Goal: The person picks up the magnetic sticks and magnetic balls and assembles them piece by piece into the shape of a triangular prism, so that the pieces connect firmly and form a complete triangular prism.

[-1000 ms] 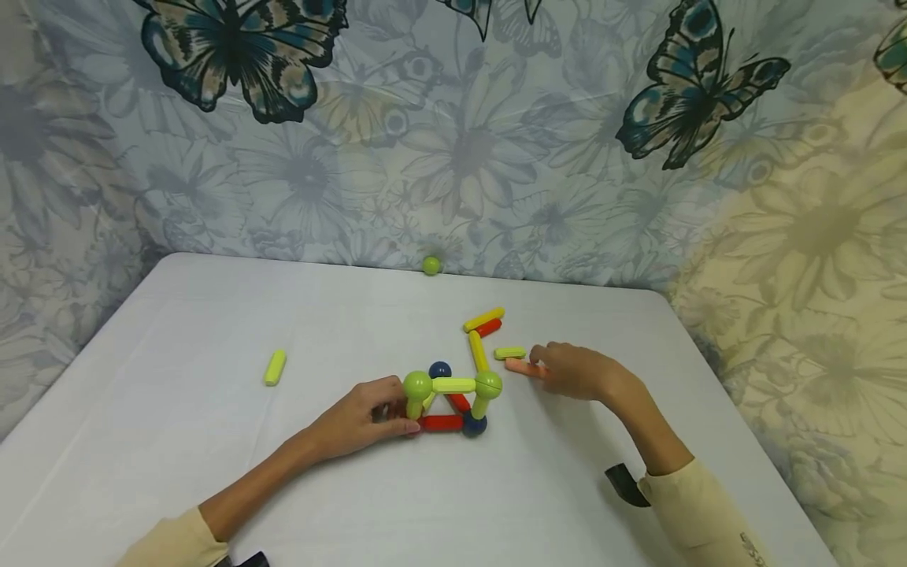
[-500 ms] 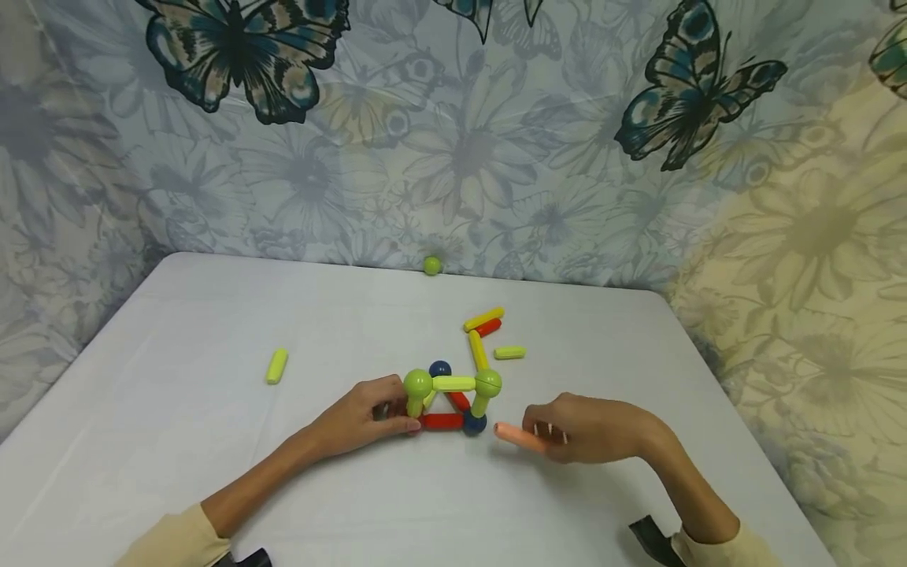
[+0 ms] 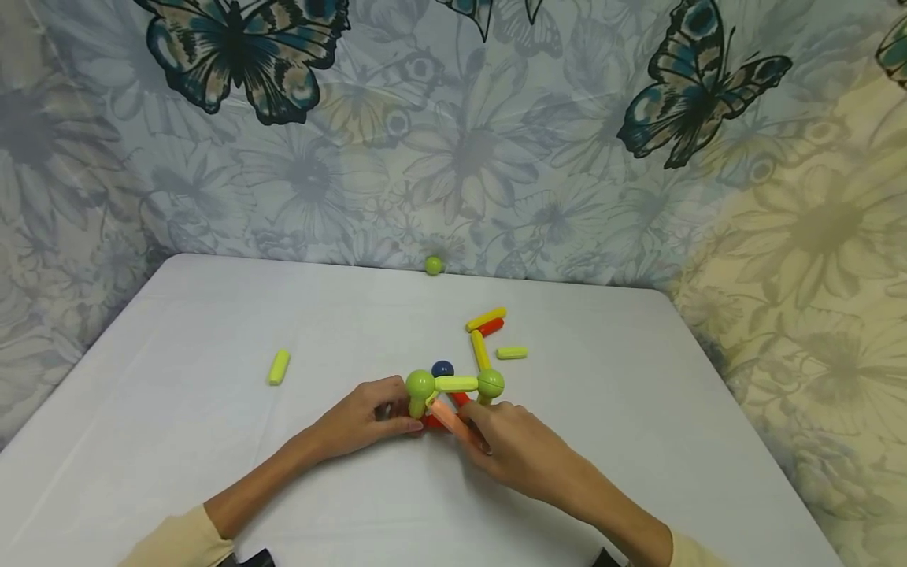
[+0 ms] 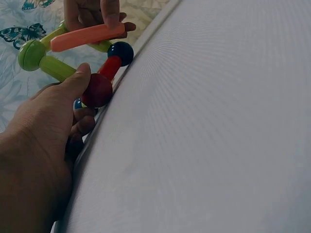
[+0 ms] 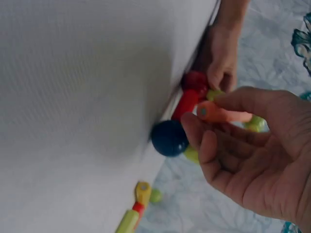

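My left hand (image 3: 364,417) grips the lower left corner of a frame built from balls and sticks, thumb and fingers at a red ball (image 4: 98,91). Two lime green balls top the frame, the left one (image 3: 420,384) and the right one (image 3: 490,383), joined by a lime green stick (image 3: 456,383). A dark blue ball (image 4: 120,53) and a red stick (image 4: 110,68) form part of the base. My right hand (image 3: 524,457) pinches an orange stick (image 3: 457,421) between thumb and fingers, its far end over the frame's front side. The right hand hides the frame's front right corner in the head view.
Behind the frame lie a long yellow stick (image 3: 480,349), another yellow stick (image 3: 486,315) beside a red stick (image 3: 492,327), and a lime green stick (image 3: 512,353). Another lime green stick (image 3: 279,367) lies to the left. A lime green ball (image 3: 434,265) sits at the table's back edge.
My right hand has carried the orange stick from beside the lime green stick, toward me and then left to the frame's front. The left hand keeps its grip on the frame.
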Action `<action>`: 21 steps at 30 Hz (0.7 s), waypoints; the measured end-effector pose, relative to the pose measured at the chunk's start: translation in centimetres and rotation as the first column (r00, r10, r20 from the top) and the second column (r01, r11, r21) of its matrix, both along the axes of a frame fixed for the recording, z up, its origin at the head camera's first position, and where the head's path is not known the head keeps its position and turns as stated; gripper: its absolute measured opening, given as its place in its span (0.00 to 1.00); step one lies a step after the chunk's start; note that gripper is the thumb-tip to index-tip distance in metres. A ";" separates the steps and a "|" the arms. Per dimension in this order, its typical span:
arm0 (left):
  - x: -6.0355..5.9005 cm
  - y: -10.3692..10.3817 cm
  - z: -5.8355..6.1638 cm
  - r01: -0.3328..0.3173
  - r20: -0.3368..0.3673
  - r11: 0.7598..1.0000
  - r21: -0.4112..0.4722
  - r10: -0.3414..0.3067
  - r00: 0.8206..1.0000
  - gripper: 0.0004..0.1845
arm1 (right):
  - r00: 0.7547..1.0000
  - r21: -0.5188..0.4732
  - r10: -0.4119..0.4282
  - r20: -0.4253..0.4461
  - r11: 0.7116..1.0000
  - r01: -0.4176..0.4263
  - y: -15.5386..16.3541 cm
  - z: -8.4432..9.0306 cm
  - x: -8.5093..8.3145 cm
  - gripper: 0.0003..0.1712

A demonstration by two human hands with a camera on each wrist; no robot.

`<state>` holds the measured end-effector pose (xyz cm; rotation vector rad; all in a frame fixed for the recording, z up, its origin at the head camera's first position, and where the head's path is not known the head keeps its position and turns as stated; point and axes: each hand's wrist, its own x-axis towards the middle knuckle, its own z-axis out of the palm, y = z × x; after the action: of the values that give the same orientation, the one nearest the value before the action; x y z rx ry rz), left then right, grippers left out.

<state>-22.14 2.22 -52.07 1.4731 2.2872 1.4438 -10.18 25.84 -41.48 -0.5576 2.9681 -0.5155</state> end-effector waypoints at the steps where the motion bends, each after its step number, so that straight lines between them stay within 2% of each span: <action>1: 0.0 0.0 0.0 0.000 0.003 1.000 0.002 0.000 1.000 0.08 | 1.000 -0.011 -0.011 -0.017 1.000 0.011 -0.2 -0.3 0.0 0.06; 5: -0.1 0.1 -0.1 0.004 0.005 1.000 0.006 -0.004 1.000 0.08 | 0.994 -0.027 -0.037 -0.105 0.999 0.034 -0.8 -0.9 -0.1 0.09; 9: -0.1 0.1 0.0 0.004 0.006 1.000 0.002 -0.004 1.000 0.09 | 0.977 0.072 -0.061 -0.205 0.994 0.077 -1.2 -1.3 0.0 0.10; 15: 0.0 0.0 -0.1 0.006 0.021 1.000 -0.008 -0.006 1.000 0.08 | 0.940 0.281 -0.072 -0.332 0.944 0.172 -1.8 -1.5 0.1 0.12; 18: 0.0 0.0 -0.1 0.013 0.019 1.000 -0.008 -0.013 1.000 0.08 | 0.921 0.315 -0.077 -0.381 0.926 0.208 -1.8 -1.6 -0.1 0.14; 21: 0.0 0.0 -0.1 0.022 0.022 1.000 -0.005 -0.022 1.000 0.08 | 0.914 0.321 -0.087 -0.396 0.920 0.226 -1.8 -1.9 -0.5 0.14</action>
<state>-22.17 2.19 -52.20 1.4683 2.2536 1.4401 -10.67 24.08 -43.35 -0.4137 3.3678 0.1618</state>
